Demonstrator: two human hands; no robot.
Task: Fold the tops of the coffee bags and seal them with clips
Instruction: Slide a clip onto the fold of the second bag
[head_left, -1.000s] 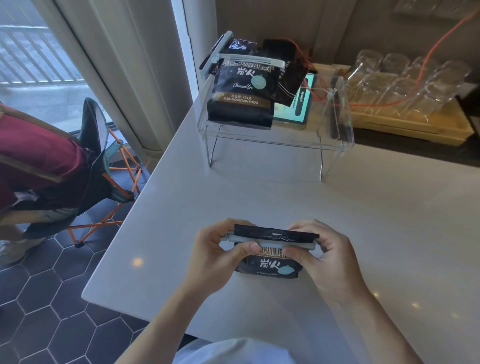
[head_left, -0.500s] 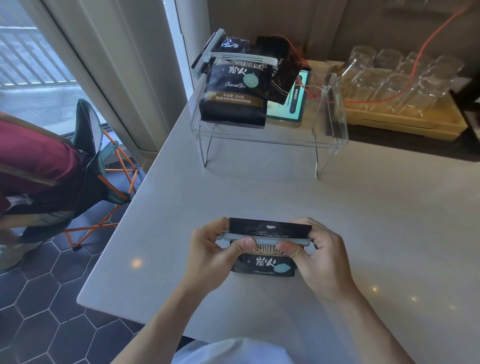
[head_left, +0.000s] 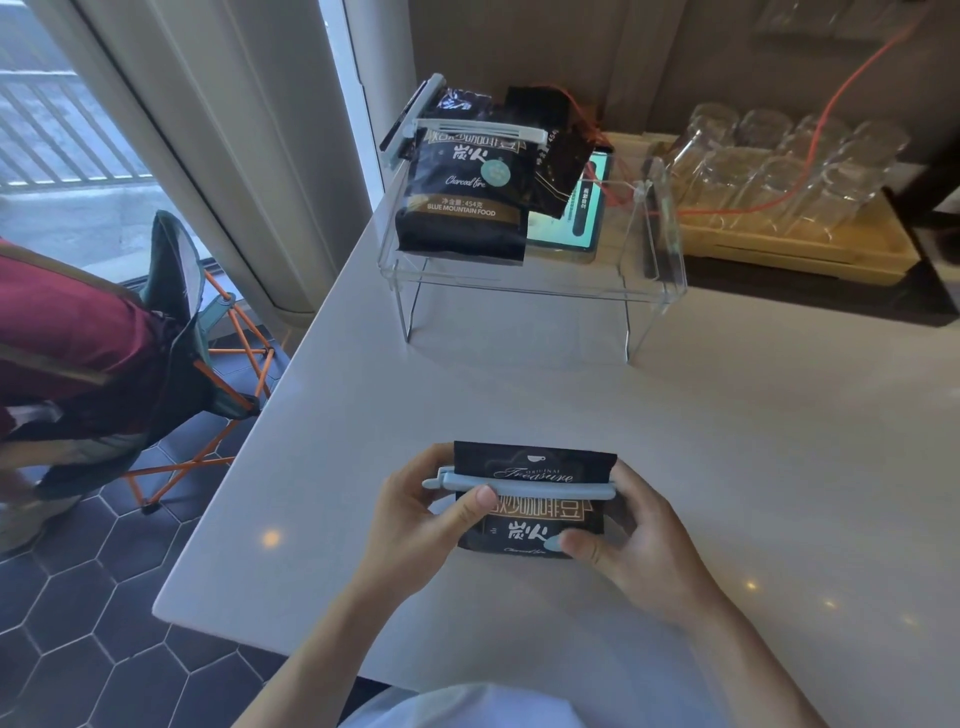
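Acrylic riser at the far side of the white countertop carries 1 clipped black coffee bag, a second dark bag behind it and a lit tablet, with a wooden tray of upturned glasses to its right. Near the counter's front edge, 1 glossy black pouch stands with a pale blue bar clip across its folded top. Left hand grasps the clip's left end, thumb pressed on the bar; right hand grips the pouch's right side.
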